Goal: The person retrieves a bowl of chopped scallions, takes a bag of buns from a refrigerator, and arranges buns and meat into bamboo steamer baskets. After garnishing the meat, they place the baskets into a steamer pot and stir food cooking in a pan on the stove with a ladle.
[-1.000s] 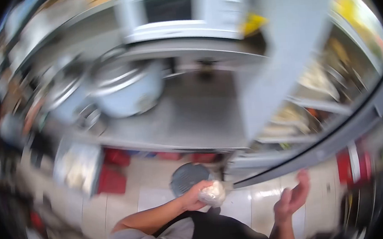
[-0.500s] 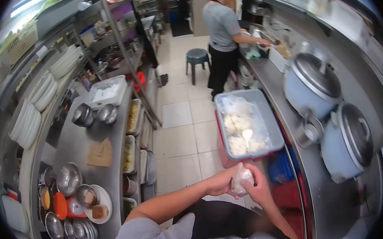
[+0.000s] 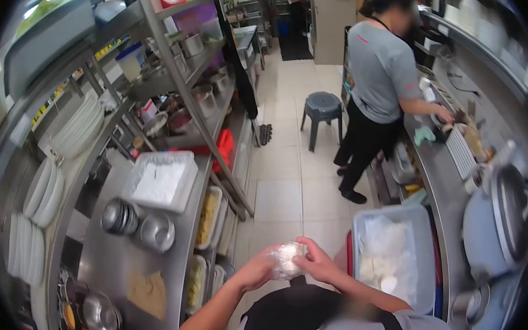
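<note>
A small clear plastic bag (image 3: 287,259), with a pale, rounded content, is held in front of my apron, above the tiled floor. My left hand (image 3: 257,270) is closed round its left side. From the right, my right hand (image 3: 317,261) grips it, with the thumb pressed on the plastic. What exactly is inside cannot be made out. To the right of my hands stands a grey-blue tub (image 3: 433,248) lined with clear plastic. It holds white, rice-like food (image 3: 371,268) and a white scoop (image 3: 387,284).
A steel counter (image 3: 106,249) on my left bears metal bowls (image 3: 157,231), a white container (image 3: 182,193) and brown paper (image 3: 147,293). Rice cookers (image 3: 498,227) stand on the right counter. Ahead are a stool (image 3: 322,106) and a co-worker (image 3: 381,75) at the right counter.
My hands have moved left, away from the tub, still holding the plastic bag. The view has tilted up and shifted forward, so the co-worker and stool look nearer.
</note>
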Tool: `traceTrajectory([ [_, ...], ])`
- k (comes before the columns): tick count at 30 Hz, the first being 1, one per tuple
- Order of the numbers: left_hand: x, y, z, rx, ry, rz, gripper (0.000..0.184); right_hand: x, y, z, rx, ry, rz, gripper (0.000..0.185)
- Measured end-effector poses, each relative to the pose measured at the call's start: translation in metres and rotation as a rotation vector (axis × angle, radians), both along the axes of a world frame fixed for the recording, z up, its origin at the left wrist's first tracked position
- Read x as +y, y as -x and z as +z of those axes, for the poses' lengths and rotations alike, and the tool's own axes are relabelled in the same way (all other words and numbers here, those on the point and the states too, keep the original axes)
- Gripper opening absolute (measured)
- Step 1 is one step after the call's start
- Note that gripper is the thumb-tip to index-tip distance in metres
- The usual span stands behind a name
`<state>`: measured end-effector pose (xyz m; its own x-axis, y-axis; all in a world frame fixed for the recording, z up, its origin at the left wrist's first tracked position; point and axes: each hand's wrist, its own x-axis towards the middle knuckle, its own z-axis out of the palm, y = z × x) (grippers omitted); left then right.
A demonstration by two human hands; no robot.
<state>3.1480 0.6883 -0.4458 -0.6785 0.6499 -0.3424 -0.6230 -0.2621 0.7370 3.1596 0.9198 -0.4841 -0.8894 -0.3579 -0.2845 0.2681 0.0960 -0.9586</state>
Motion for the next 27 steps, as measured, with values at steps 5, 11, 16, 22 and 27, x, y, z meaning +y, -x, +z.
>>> traceTrajectory([
  [5, -0.044, 0.137, 0.008, 0.504, 0.636, 0.139, 0.058, -0.041, 0.201, 0.013, -0.16, 0.366, 0.271, 0.059],
  [11, -0.048, 0.35, 0.022, 0.173, 0.45, 0.402, 0.049, -0.052, 0.439, -0.011, -0.401, 0.547, 0.361, 0.056],
  [16, -0.017, 0.576, 0.015, 0.317, 0.522, 0.382, 0.03, -0.017, 0.635, -0.013, -0.494, 0.73, 0.166, 0.051],
  [22, 0.071, 0.843, 0.045, 0.408, 0.352, 0.074, 0.016, 0.053, 0.839, -0.008, -0.522, 0.828, -0.079, 0.064],
  [27, 0.124, 1.046, 0.036, 0.505, 0.365, -0.015, 0.023, 0.092, 1.031, -0.035, -0.523, 1.15, 0.043, 0.07],
])
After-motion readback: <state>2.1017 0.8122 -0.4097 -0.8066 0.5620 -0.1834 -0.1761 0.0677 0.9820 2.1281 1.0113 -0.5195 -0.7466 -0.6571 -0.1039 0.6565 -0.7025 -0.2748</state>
